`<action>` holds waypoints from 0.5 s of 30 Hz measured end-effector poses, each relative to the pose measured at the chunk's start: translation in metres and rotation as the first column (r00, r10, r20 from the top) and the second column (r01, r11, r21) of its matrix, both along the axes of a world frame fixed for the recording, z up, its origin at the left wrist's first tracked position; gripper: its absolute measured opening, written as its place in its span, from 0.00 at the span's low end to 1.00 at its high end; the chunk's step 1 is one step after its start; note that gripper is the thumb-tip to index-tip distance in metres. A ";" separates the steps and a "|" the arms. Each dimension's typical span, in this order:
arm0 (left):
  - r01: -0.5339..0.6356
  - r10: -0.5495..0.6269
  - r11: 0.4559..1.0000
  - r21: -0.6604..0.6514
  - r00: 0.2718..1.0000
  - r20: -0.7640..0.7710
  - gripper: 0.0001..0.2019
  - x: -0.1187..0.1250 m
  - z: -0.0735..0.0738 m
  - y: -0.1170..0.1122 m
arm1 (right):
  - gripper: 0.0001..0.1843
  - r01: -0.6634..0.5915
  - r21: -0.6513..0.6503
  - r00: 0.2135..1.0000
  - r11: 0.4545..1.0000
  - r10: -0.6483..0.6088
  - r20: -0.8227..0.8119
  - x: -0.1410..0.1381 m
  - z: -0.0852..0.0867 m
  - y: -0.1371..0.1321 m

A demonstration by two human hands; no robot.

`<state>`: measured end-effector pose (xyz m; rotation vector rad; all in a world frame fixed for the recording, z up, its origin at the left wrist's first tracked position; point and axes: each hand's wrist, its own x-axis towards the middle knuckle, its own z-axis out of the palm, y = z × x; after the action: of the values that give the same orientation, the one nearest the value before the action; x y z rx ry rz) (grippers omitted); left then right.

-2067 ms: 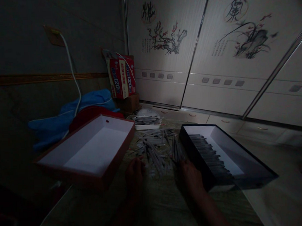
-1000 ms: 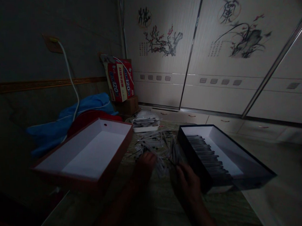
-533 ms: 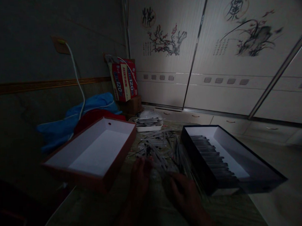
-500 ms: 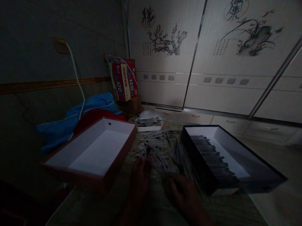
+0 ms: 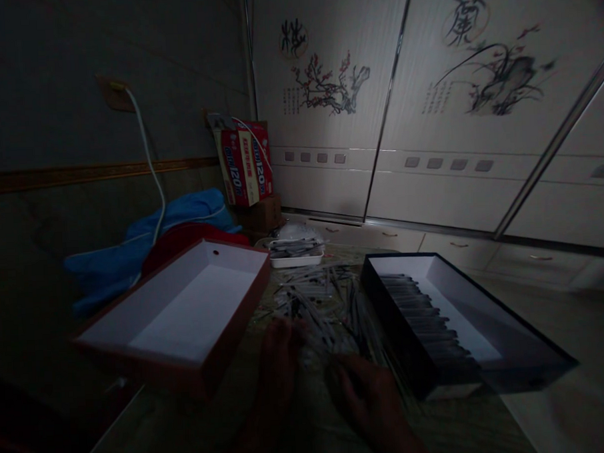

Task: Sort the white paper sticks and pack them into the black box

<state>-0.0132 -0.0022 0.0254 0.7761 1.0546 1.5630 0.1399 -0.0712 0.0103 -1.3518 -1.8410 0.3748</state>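
A loose heap of thin pale sticks [image 5: 318, 309] lies on the patterned table cover [image 5: 310, 420]. My left hand [image 5: 279, 364] rests at the heap's front edge, its fingertips among the sticks. My right hand [image 5: 363, 397] lies just to its right, close to the heap and left of a black box [image 5: 386, 323]. That box is open, white inside, and holds neat rows of dark-looking sticks [image 5: 418, 308]. The dim light hides whether either hand grips any sticks.
A red-rimmed white box [image 5: 185, 312] stands open left of the heap. Behind it are a small white tray of sticks [image 5: 296, 252], blue cloth [image 5: 142, 240], a red-and-white carton [image 5: 244, 165] on a brown box [image 5: 261, 213], and painted cabinet doors [image 5: 391, 102].
My hands have drawn closer together at the heap's front edge, with the right hand shifting left from the black box. The view has shifted slightly.
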 end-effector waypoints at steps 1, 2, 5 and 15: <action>0.047 -0.046 0.999 0.018 0.999 -0.014 0.13 0.001 0.001 -0.002 | 0.15 0.006 -0.010 1.000 1.000 -0.006 -0.007 -0.001 0.000 0.000; 0.092 -0.091 0.995 0.029 0.995 -0.028 0.12 0.003 0.001 -0.004 | 0.16 0.030 -0.023 0.999 0.999 -0.031 -0.025 -0.002 0.000 0.000; 0.211 -0.211 0.977 -0.001 0.974 -0.081 0.11 0.011 -0.005 -0.014 | 0.18 0.188 -0.053 0.973 0.981 -0.193 -0.124 -0.004 -0.003 0.001; 0.244 -0.085 0.927 -0.285 0.876 0.474 0.03 0.023 -0.036 -0.025 | 0.23 0.397 -0.086 0.875 0.914 -0.405 -0.267 0.005 -0.003 0.006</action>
<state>0.0093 -0.0270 -0.0103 0.2335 0.8447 1.2806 0.1448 -0.0648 0.0077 -1.5698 -1.2869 0.3515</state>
